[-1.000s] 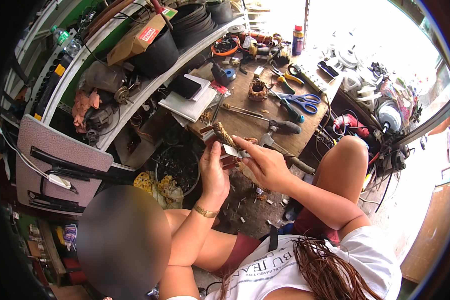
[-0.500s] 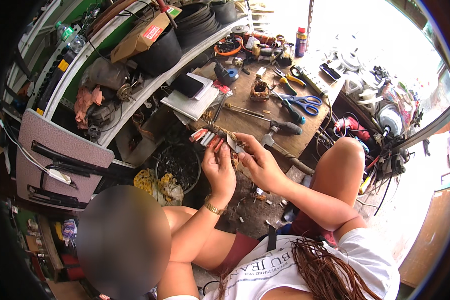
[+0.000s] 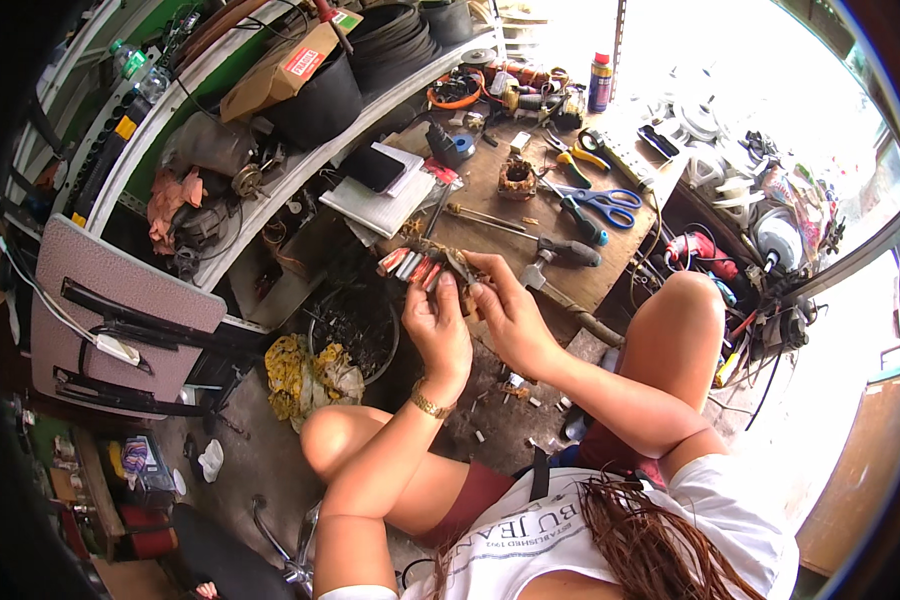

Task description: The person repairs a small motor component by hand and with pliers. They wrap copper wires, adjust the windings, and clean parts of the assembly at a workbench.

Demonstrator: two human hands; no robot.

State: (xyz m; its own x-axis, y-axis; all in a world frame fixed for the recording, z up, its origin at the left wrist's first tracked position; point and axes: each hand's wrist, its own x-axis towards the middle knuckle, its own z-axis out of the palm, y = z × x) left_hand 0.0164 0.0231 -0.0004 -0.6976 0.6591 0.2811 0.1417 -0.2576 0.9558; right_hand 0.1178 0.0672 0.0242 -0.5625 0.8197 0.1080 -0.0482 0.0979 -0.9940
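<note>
My left hand (image 3: 438, 335) is closed around a wire-wound motor part (image 3: 410, 266) with red-orange and whitish strips sticking out to its left. From the other side, my right hand (image 3: 515, 318) grips its upper right end, fingers bent against a thin piece there. That piece's kind is too small to tell, and my fingers hide much of the part. Both hands are at the near edge of the wooden worktable (image 3: 490, 265). Just beyond lie a screwdriver (image 3: 570, 252) with a dark handle, a small square coil-wound core (image 3: 517, 179) and blue-handled scissors (image 3: 610, 208).
Yellow-handled pliers (image 3: 582, 160) and a blue spray can (image 3: 600, 84) stand or lie farther back. Below left are a round bin of dark scraps (image 3: 355, 335) and a yellow cloth (image 3: 295, 375). Metal shelving (image 3: 270, 190) runs along the left; small white scraps lie on the floor.
Both hands have shifted slightly, still holding the motor part. The thin piece by my right fingers looks darker and more upright. A round blurred shape at the lower left is gone, uncovering floor and a chair base.
</note>
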